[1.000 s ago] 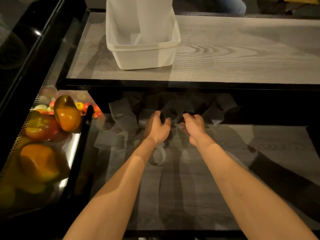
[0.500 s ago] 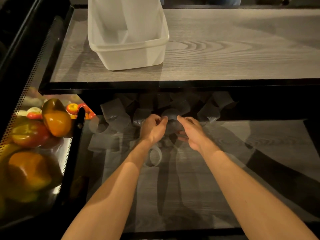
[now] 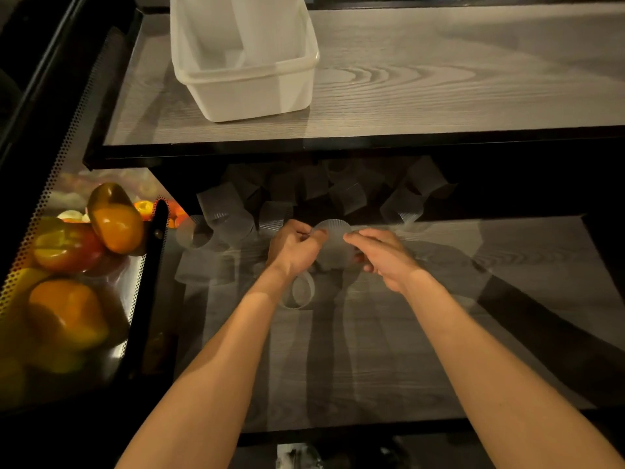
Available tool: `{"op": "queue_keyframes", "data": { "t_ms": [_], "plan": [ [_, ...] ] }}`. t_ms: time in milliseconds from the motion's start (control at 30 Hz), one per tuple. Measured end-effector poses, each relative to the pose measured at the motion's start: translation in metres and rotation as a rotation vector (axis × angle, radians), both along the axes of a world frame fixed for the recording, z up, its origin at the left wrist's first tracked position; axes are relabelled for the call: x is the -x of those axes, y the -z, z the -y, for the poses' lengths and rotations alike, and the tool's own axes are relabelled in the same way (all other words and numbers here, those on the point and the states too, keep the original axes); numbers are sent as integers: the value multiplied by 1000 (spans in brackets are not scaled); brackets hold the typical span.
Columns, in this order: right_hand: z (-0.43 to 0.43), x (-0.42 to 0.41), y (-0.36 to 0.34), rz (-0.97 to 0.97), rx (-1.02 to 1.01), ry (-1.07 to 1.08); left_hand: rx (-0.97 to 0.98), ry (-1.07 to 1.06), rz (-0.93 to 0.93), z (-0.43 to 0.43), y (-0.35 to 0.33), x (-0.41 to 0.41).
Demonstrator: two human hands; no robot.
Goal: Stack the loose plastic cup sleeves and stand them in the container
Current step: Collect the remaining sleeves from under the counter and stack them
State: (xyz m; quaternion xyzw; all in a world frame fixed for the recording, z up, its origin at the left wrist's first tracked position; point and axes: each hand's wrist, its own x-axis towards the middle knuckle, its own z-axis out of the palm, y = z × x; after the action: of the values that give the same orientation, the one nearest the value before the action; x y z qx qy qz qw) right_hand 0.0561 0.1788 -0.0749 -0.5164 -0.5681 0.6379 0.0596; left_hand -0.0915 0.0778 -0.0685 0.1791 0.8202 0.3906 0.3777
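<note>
- Head view showed us, at the far left, orange, red and yellow bell peppers [image 3: 115, 228] lying in a perforated metal tray [image 3: 61, 157].
- On the upper shelf [image 3: 439, 96], toward its left end, we saw the white container [image 3: 250, 96] standing upright. A tall pale column [image 3: 267, 25] rose inside it, and we could not tell what it was made of.
- Below that shelf's front edge, loose sleeves [image 3: 348, 198] lay jumbled in shadow at the back of the lower shelf [image 3: 406, 350].
- Our left hand [image 3: 294, 248] had its fingers curled and pinched the left edge of a ribbed, translucent held sleeve [image 3: 333, 242].
- We noted a single ring sleeve [image 3: 301, 294] lying on the lower shelf just beneath the left wrist.
- Our right hand [image 3: 382, 255] pinched the right edge of the held sleeve between thumb and fingers.
- We saw the held sleeve between the two hands, in front of the loose sleeves and well apart from the container above.
</note>
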Motion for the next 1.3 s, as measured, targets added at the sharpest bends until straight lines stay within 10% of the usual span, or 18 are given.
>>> {"op": "queue_keyframes", "data": {
  "t_ms": [467,1300],
  "plan": [
    [5,-9,-4,-27,-275,-40,-191,110,21,2,7,-7],
    [24,-2,16,434,-562,-281,97,307,-433,-6,29,-30]
  ]
}}
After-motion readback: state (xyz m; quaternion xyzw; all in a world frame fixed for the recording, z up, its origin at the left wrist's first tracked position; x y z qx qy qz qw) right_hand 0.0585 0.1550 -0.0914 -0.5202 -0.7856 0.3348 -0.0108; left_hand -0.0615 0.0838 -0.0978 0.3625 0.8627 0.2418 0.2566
